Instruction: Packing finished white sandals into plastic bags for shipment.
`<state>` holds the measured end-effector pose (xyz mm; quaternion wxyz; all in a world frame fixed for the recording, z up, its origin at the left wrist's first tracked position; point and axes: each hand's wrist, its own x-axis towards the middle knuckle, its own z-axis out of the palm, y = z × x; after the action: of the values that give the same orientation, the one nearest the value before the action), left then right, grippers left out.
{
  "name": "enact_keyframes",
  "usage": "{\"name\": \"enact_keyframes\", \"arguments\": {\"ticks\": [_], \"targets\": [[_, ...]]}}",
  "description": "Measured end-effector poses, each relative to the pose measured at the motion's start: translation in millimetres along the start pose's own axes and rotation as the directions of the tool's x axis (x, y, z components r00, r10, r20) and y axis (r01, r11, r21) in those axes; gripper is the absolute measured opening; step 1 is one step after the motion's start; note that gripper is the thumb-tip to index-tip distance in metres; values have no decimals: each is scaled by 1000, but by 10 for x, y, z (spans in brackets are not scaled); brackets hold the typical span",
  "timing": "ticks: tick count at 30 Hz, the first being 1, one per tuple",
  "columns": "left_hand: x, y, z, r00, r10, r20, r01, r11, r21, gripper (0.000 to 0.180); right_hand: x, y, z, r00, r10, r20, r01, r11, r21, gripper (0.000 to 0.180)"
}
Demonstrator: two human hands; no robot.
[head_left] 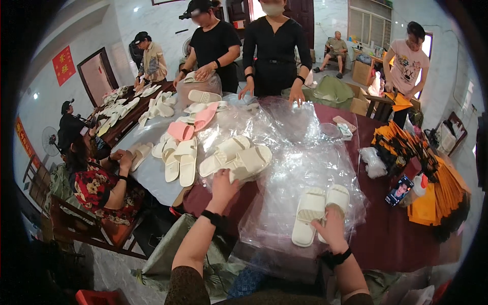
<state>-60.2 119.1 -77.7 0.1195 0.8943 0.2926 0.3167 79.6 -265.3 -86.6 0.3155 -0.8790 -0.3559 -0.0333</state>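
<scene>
My left hand (224,187) grips the near edge of a pair of cream slippers (250,160), its fingertips partly hidden by them. Clear plastic appears to lie against that pair. On the right, my right hand (331,226) is closed on a second cream pair, its thumb between the two slippers (308,217). This pair lies on a stack of clear plastic bags (274,203), toes pointing away from me. More cream slippers (186,157) and a pink pair (204,117) lie beyond my left hand.
Orange packages (439,193), a lit phone (399,190) and a crumpled white bag (373,161) sit on the dark red tablecloth (391,239) at right. Two people in black stand across the table. A seated person in a floral top (96,185) handles slippers at left.
</scene>
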Motion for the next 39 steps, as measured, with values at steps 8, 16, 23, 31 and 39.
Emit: {"name": "enact_keyframes", "arguments": {"ticks": [8,16,23,31,39], "targets": [[835,-651,632,948,-182,260,170,983,67,69,-63,77,2,998,-23,63,23,1000,5,65],[942,-326,817,853,-513,93,508,858,74,64,515,-1130,-586,947,-259,190,292,940,-176,51],[840,-353,810,879,-440,184,469,867,-167,45,1537,-1523,325,824,-522,221,453,841,297,35],[843,-678,103,928,-273,-254,140,887,-440,17,1737,-1418,1425,599,-150,787,-481,718,503,52],[953,-1644,-260,838,-326,-439,283,945,-162,15,1466,-1329,1620,406,47,913,-878,299,374,88]]}}
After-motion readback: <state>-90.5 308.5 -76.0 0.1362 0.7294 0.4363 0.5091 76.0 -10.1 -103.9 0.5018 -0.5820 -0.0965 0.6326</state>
